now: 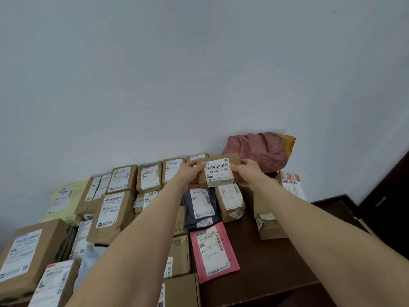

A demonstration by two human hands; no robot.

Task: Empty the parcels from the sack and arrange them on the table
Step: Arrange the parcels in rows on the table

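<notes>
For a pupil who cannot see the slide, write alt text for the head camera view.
The left hand and right hand hold a small brown parcel by its ends above a dark table. Labelled parcels lie in rows beneath, a pink mailer among them; a crumpled reddish sack sits by the pale wall.

We see brown parcels (120, 216) with white barcode labels, a pink mailer (213, 251), a pale yellow bag (64, 199), a dark grey pouch (202, 209), a dark brown surface (272, 262).

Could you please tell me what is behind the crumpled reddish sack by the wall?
Only a corner of an orange-yellow bag shows, right of the reddish sack; the sack hides the rest.
</notes>
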